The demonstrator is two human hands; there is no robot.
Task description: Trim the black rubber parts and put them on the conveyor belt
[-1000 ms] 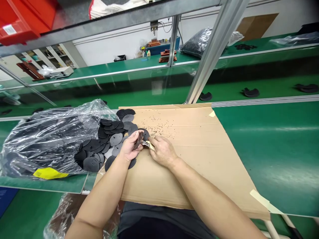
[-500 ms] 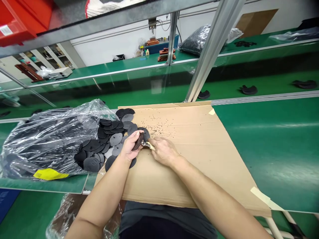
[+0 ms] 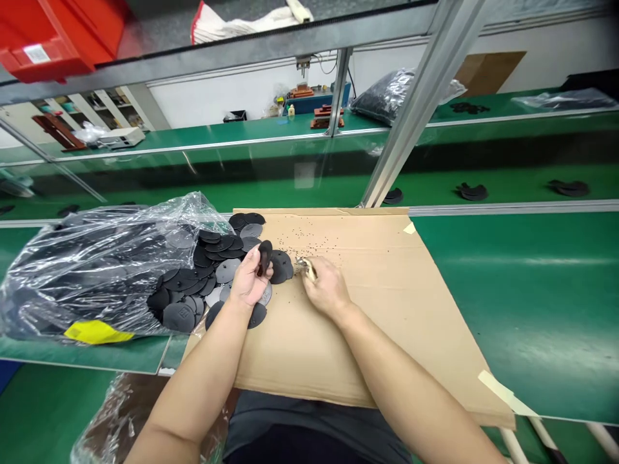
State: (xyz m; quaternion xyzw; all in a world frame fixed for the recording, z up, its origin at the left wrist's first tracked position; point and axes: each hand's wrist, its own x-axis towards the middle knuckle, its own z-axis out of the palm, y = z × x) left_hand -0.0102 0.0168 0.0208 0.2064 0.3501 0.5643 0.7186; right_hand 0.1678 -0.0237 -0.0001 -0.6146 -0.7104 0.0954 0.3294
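Held on edge in my left hand (image 3: 246,283) is a black rubber-like disc (image 3: 264,255); whether more than one is stacked there I cannot tell. My right hand (image 3: 327,287) is closed around a pair of small pliers (image 3: 306,263) with pale handles, their metal jaws pointing left, apart from the held disc. Between the hands, a few flat black discs (image 3: 280,267) lie on the cardboard sheet (image 3: 387,322). Left of my left hand spreads a pile of similar discs (image 3: 178,317), some with a small nub in the middle.
A clear plastic bag (image 3: 97,270) full of black discs lies at the left. Tiny black bits (image 3: 309,243) are scattered on the cardboard. Behind, a metal post (image 3: 411,116) rises beside a green conveyor (image 3: 271,183) carrying black pieces. A red bin (image 3: 58,38) sits on the upper shelf.
The pliers were at the held disc's edge; now my right hand has drawn them away to the right. My left hand has tilted the disc more upright. The view has shifted slightly.
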